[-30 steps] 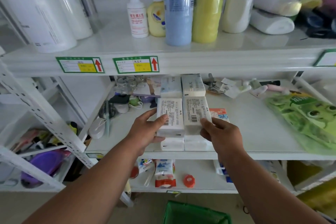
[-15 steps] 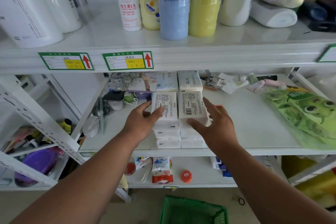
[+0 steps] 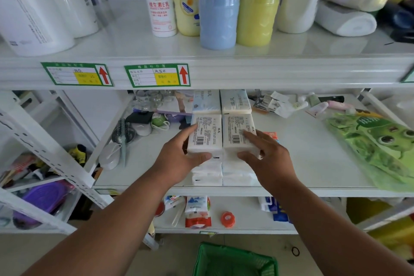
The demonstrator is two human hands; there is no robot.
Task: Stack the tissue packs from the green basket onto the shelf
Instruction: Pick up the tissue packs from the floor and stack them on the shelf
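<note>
On the middle shelf (image 3: 302, 163), which is the largest surface in view, the tissue packs are already standing in two front piles side by side, with two more packs (image 3: 221, 102) behind them. The left top pack (image 3: 205, 134) and the right top pack (image 3: 238, 131) lie touching each other on these piles. The left hand (image 3: 179, 161) grips the outer side and front of its pack with curled fingers and thumb, and the right hand (image 3: 266, 159) does the same on the other pack, so both hands are clamped on the top layer. It seems this layer is just being set down, not yet released. Below, on the floor, the green basket (image 3: 235, 262) is only partly visible; the part of its inside that shows has no packs, but the rest is cut off, so one cannot tell if any remain. Judging from this, most of the stacking appears done. Small items lie on the lower shelf (image 3: 246, 215).
</note>
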